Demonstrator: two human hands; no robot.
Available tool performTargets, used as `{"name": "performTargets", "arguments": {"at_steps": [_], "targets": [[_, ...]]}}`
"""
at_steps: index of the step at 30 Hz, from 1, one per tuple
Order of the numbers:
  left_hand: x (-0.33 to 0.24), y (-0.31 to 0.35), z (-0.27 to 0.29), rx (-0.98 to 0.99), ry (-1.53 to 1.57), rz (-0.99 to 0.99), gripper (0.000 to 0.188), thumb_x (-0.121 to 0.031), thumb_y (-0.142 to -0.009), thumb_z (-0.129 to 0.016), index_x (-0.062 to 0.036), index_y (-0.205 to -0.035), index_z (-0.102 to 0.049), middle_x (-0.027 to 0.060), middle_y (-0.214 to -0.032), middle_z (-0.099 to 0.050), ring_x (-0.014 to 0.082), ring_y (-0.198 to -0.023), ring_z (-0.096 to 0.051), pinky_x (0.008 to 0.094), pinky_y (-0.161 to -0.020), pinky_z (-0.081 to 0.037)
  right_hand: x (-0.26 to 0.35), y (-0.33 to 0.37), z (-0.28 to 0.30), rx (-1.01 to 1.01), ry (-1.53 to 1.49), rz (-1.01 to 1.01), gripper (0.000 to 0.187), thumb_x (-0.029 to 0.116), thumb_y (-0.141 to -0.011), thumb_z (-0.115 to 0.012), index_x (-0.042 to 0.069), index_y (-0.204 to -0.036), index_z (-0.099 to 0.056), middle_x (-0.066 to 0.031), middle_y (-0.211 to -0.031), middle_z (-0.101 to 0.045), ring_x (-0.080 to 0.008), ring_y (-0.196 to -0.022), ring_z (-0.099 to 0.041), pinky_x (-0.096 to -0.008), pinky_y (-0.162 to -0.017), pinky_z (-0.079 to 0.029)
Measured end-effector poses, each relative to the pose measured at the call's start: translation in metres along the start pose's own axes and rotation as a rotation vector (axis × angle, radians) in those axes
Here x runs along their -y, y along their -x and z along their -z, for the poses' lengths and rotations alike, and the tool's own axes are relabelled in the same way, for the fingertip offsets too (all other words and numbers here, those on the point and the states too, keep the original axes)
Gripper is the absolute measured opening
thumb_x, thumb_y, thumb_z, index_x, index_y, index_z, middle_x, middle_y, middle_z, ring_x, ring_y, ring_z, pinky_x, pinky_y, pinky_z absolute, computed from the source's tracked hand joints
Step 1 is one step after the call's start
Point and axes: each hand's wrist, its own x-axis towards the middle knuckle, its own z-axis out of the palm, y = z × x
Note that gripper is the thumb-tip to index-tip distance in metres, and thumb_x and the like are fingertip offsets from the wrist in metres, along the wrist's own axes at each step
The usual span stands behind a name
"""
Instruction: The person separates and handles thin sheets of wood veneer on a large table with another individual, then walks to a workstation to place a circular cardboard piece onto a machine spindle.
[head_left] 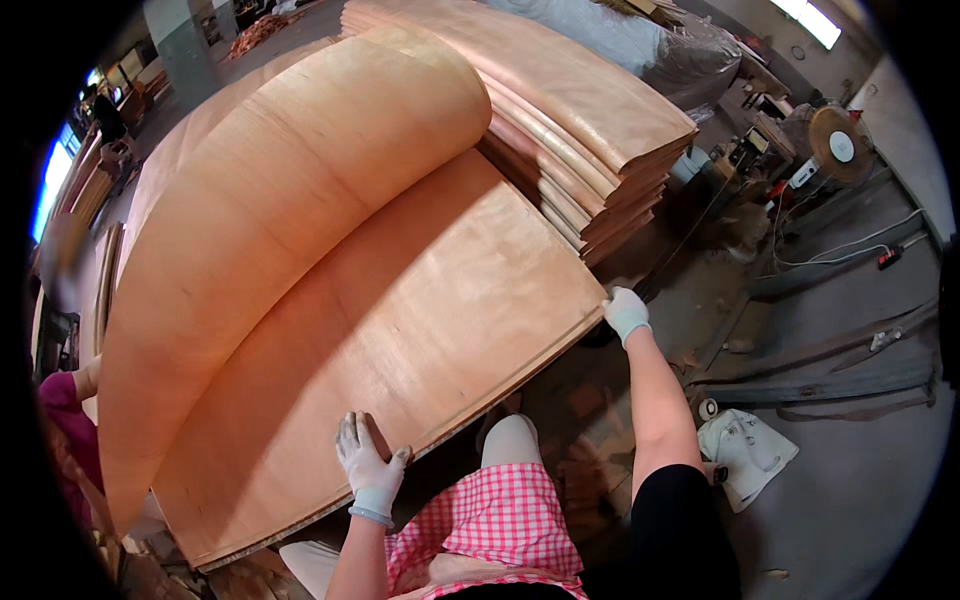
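- The flat veneer sheet (420, 310) lies on a stack, its long axis running near-left to far-right.
- Left hand (368, 462) rests on its near edge, fingers spread flat.
- Right hand (626, 312) has its fingers curled round the right corner.
- A curled sheet (270, 200) arches over the far-left side.
- A taller pile (590, 120) stands far right; the concrete floor (850, 480) carries cables.

Veneer sheet (420, 300): thin, orange-brown wood, lying flat atop a low stack before you; a second sheet (280, 190) curls up over its far side.
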Motion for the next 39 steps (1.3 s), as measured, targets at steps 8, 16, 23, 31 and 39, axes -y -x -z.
{"name": "performTargets", "arguments": {"at_steps": [8, 16, 23, 31, 39], "targets": [[0.015, 0.014, -0.016, -0.173, 0.063, -0.031, 0.075, -0.041, -0.075, -0.075, -0.0057, -0.135, -0.049, 0.0196, -0.142, -0.045, 0.0378, -0.135, -0.036, 0.0523, -0.112, -0.027, 0.028, 0.08, -0.02, -0.31, -0.525, 0.059, 0.03, 0.019, -0.091, -0.06, -0.007, -0.107, -0.062, -0.0271, -0.103, -0.066, -0.0418, -0.097, -0.062, -0.0447, -0.086, -0.048], [-0.05, 0.055, 0.052, -0.189, 0.621, -0.319, 0.034, -0.022, -0.081, -0.072, -0.0057, -0.109, -0.065, 0.0157, -0.105, -0.065, 0.0349, -0.097, -0.062, 0.0422, -0.086, -0.052, 0.172, 0.277, 0.007, 0.201, -0.864, 0.466, 0.012, 0.01, -0.092, -0.063, -0.001, -0.091, -0.059, -0.0129, -0.093, -0.063, -0.0223, -0.091, -0.06, -0.0346, -0.088, -0.047], [-0.003, 0.107, 0.078, -0.33, 1.14, -0.122, 0.013, -0.008, -0.079, -0.071, -0.0035, -0.091, -0.068, 0.0087, -0.085, -0.066, 0.0231, -0.078, -0.065, 0.0332, -0.071, -0.052, 0.266, 0.391, 0.004, 0.63, -1.102, 0.636, 0.021, 0.009, -0.092, -0.064, -0.003, -0.109, -0.058, -0.0239, -0.146, -0.043, -0.0291, -0.13, -0.048, -0.0376, -0.106, -0.039], [0.243, 0.152, 0.128, -0.8, 1.057, 0.69, 0.004, -0.005, -0.08, -0.074, -0.0045, -0.078, -0.07, 0.0004, -0.071, -0.065, 0.01, -0.064, -0.057, 0.0278, -0.059, -0.048, 0.304, 0.331, -0.02, 0.419, -0.379, 0.879, 0.016, 0.013, -0.088, -0.065, -0.002, -0.085, -0.067, -0.0132, -0.079, -0.066, -0.0196, -0.076, -0.063, -0.0322, -0.073, -0.049], [0.527, 0.241, 0.206, -0.958, 0.517, 1.126, 0.021, -0.017, -0.08, -0.074, -0.0009, -0.094, -0.074, 0.0126, -0.085, -0.073, 0.0188, -0.076, -0.068, 0.0333, -0.073, -0.053, 0.23, 0.211, -0.017, 0.322, 0.027, 0.798, 0.024, 0.019, -0.087, -0.064, -0.004, -0.092, -0.067, -0.0224, -0.086, -0.067, -0.0346, -0.083, -0.065, -0.041, -0.076, -0.05]]}}
